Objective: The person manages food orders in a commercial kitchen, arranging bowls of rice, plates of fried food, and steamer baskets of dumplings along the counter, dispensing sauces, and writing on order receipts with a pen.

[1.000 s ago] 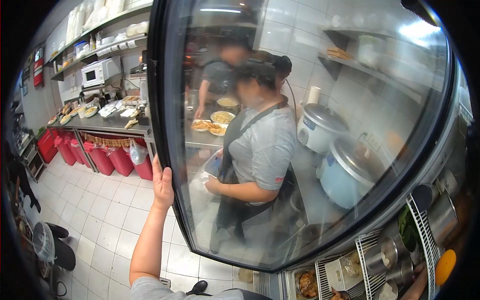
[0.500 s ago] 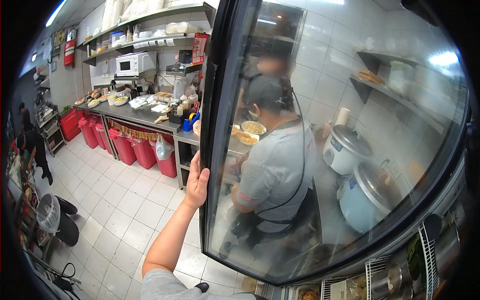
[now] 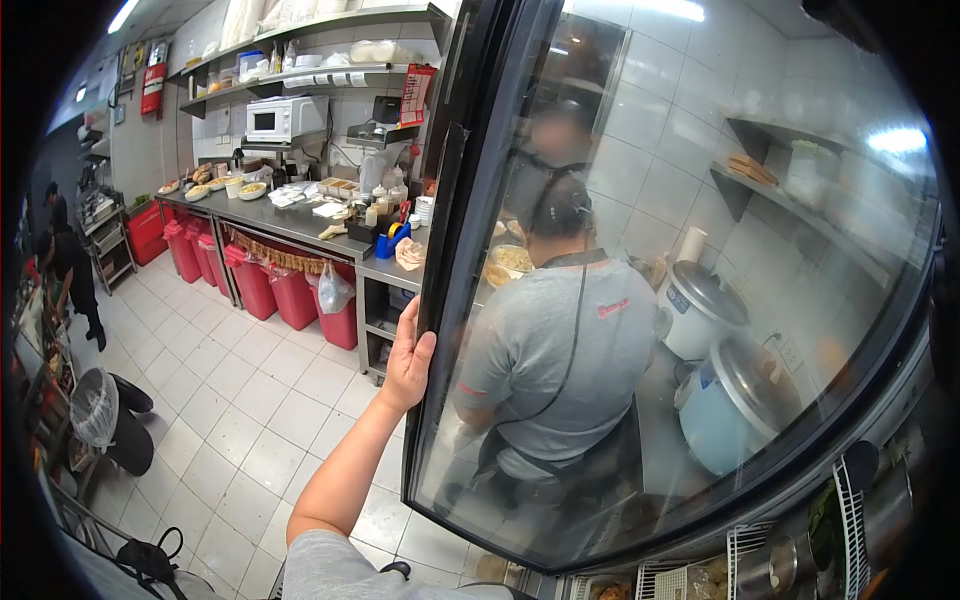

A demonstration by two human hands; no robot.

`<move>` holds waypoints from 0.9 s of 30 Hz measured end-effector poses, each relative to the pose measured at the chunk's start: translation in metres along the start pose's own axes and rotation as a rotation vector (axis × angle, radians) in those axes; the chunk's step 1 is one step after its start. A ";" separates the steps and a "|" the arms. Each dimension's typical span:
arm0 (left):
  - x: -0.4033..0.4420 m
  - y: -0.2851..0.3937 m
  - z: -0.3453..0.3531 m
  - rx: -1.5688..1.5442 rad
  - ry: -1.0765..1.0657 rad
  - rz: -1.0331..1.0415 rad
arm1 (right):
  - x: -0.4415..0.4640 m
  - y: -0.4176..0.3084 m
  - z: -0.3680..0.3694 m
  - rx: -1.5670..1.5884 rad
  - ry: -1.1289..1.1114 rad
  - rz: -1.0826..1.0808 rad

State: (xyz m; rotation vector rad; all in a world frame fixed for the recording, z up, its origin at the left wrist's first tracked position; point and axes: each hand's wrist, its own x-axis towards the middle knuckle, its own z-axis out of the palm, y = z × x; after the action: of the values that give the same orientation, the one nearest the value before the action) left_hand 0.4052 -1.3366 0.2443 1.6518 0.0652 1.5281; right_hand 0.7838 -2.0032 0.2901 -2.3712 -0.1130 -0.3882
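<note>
My left hand (image 3: 408, 362) rests against the black outer edge of a glass door (image 3: 440, 300), its thumb and fingers stretched and the palm on the frame. The door stands swung out, and its pane is hazy. Through the glass, a co-worker in a grey shirt (image 3: 560, 350) shows from behind. Wire shelves (image 3: 748, 560) with metal containers (image 3: 790, 558) and bagged food lie low at the right, inside the door. My right hand is not visible.
A steel counter (image 3: 290, 222) with food bowls, sauce bottles and a microwave (image 3: 285, 120) runs along the wall. Red bins (image 3: 296, 300) stand beneath. At left are a lined trash bin (image 3: 94, 408) and another person (image 3: 72, 275). Rice cookers (image 3: 700, 310) show through the glass.
The view has turned left, showing more of the counter and floor. The co-worker behind the glass has turned their back. My right forearm, low at right earlier, has left the view.
</note>
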 end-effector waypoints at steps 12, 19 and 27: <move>0.000 0.001 0.000 0.004 0.013 0.007 | -0.005 0.014 -0.022 0.037 0.028 0.016; -0.025 -0.080 -0.049 0.798 0.085 0.184 | 0.006 0.081 -0.122 0.102 0.264 0.027; 0.010 -0.082 -0.052 0.034 0.293 -0.267 | 0.002 0.091 -0.196 0.442 0.386 0.263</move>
State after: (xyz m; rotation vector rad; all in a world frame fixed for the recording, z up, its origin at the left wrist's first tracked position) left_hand 0.4045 -1.2510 0.1967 1.3701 0.4531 1.5547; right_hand 0.7545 -2.2028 0.3683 -1.8115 0.2648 -0.6141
